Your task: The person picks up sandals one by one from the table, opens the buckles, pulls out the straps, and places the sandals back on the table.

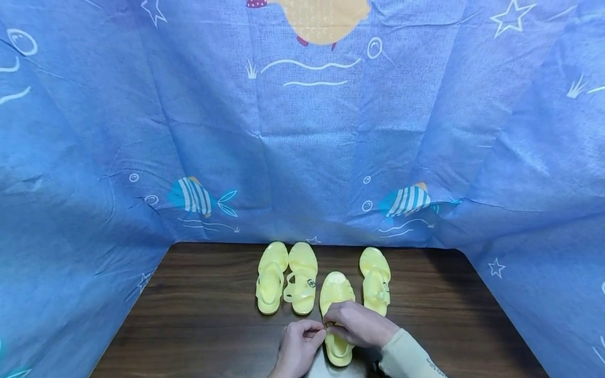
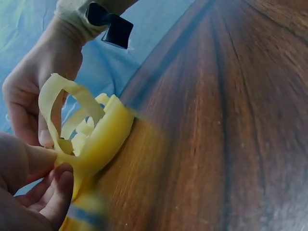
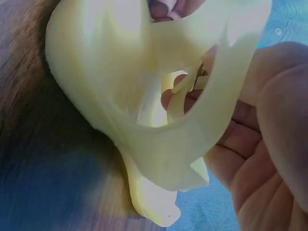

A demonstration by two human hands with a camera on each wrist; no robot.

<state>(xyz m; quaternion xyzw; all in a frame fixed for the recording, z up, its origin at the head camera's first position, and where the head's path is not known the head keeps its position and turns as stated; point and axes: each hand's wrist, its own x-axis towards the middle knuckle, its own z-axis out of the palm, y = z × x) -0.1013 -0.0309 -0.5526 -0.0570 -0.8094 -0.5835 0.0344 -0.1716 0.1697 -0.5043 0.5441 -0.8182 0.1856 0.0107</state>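
A pale yellow jelly sandal lies toe away on the table, with both hands at its ankle strap. In the head view the left hand is at the sandal's left side, thumb and forefinger pinching the strap end. Reaching across from the right, the right hand grips the strap by the same spot. The left wrist view shows the sandal tilted, its heel loop standing up between the two hands. In the right wrist view, fingers hold a thin strap near a small metal buckle, partly hidden behind the sandal's yellow band.
Two matching yellow sandals stand side by side to the left. Another sandal lies to the right, close to the right hand. The dark wooden table ends at a blue fish-printed curtain around its back and sides.
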